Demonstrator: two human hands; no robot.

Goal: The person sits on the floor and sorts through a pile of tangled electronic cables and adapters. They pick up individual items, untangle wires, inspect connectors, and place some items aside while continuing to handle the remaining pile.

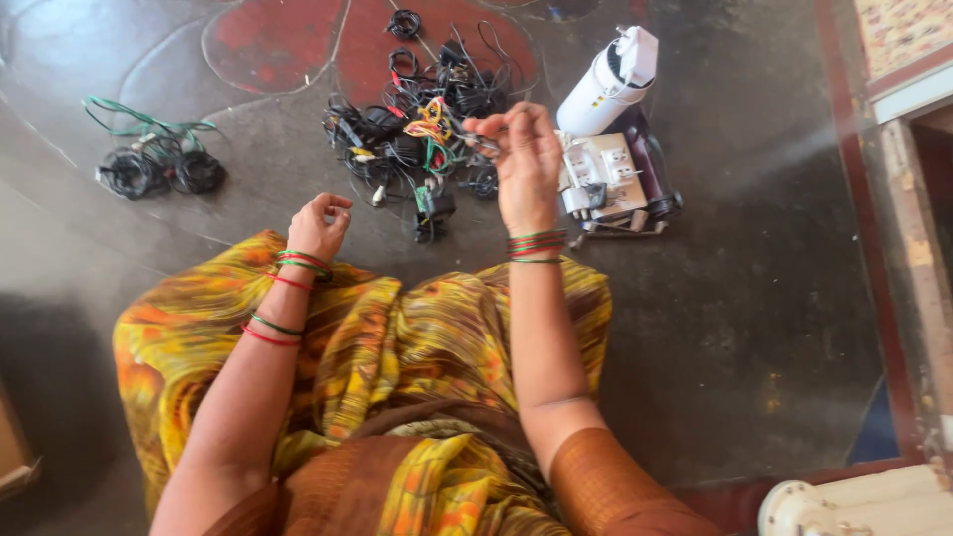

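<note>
Tangled cables (422,129), white appliance (608,84) beyond right hand (526,164).

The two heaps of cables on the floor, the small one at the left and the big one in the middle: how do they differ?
The small heap has a few neat black coils and one loose green wire; the big heap is a tangle of many cables, black with red, yellow and green. The small heap lies apart from both hands; the big heap lies just beyond the right hand, which pinches something thin. The left hand is curled above the lap. Both heaps rest on the dark floor.
</note>
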